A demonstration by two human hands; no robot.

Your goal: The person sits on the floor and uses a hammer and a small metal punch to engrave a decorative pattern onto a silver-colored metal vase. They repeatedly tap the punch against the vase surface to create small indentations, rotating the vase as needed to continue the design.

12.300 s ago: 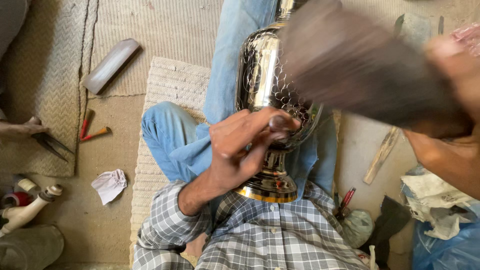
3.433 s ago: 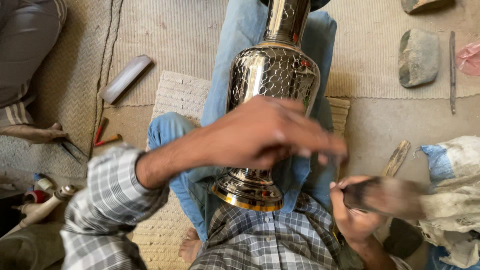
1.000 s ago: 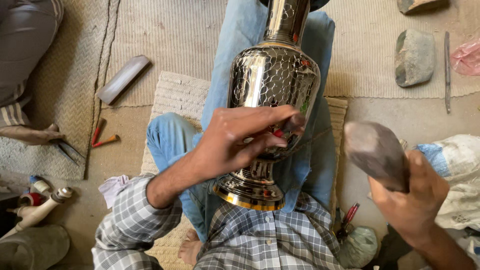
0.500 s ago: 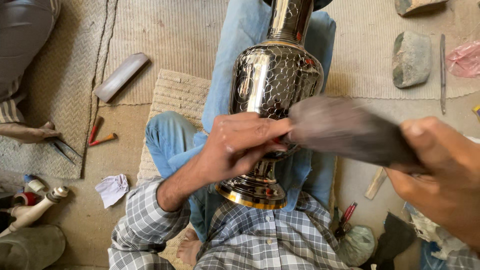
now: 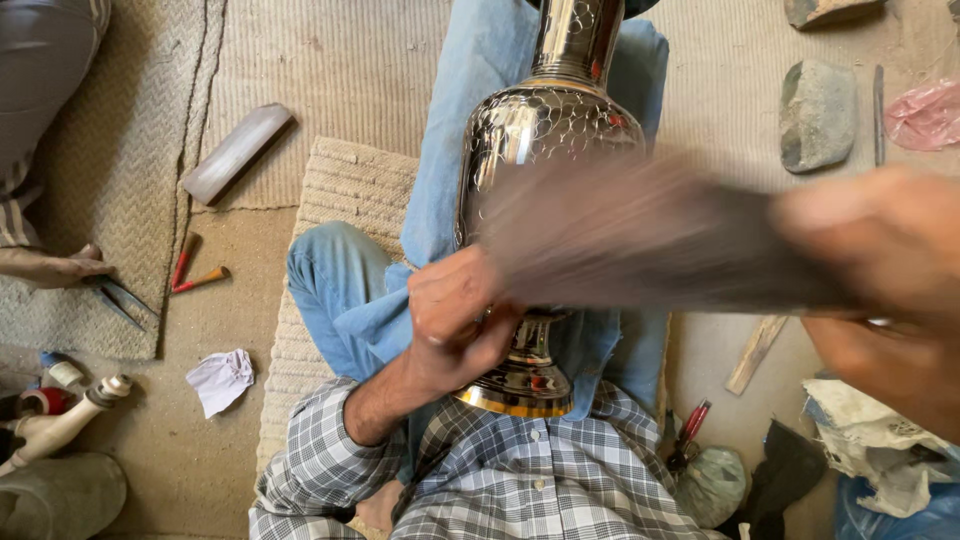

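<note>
The left hand (image 5: pixel 455 320) is curled in a loose fist against the lower belly of the vase (image 5: pixel 545 150), just above its stem; the fingers (image 5: pixel 470 345) are pressed together, though what they pinch, if anything, cannot be told. The checked sleeve runs back from it to the lower left. The right hand (image 5: pixel 885 290) is close to the camera at the right edge, blurred, its fingers closed around the end of a long dark tool (image 5: pixel 650 235) that sweeps across the vase as a smear; its exact shape cannot be told.

The vase is shiny metal with a scale-like pattern, a narrow neck pointing away and a gold-rimmed foot (image 5: pixel 515 395) toward the person's chest. It lies along the lap, between legs in blue jeans (image 5: pixel 340 290).

A pink plastic bag (image 5: pixel 925 115) lies at the upper right on the floor. Beside it are a thin rod (image 5: pixel 879 110) and a grey stone (image 5: pixel 818 112). A flat grey block (image 5: pixel 235 152) rests on the mat (image 5: pixel 330 70) at upper left. Two red-handled tools (image 5: pixel 195 272) and a crumpled white paper (image 5: pixel 222 378) lie on the bare floor to the left. A wooden stick (image 5: pixel 755 352) and red-handled pliers (image 5: pixel 688 432) lie to the right of the lap.
</note>
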